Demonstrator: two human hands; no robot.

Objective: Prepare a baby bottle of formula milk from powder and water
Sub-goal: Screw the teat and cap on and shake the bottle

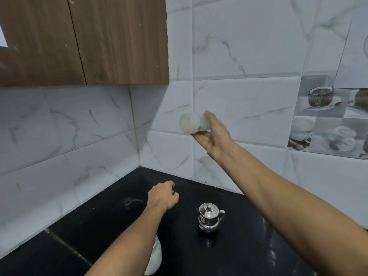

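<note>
While the right hand [214, 134] held the bottle [194, 124] sideways mid-frame, base pointing left, left hand [163, 196] curled loosely, holding nothing.

We have only one view, a wide-angle camera worn on the head, looking forward and slightly down into a tiled corner. The black bench [229, 253] fills the lower middle of the frame and runs back to where two walls meet, left of centre. The wooden cabinet [83, 40] takes the upper left, close overhead, and its edges bow with the wide lens. Both forearms enter from the bottom edge, so we sit just behind and above them. The right hand [214, 134] is raised near the centre of the frame; the left hand [162, 196] is lower, over the bench. With no second view, nothing is shared.
</note>
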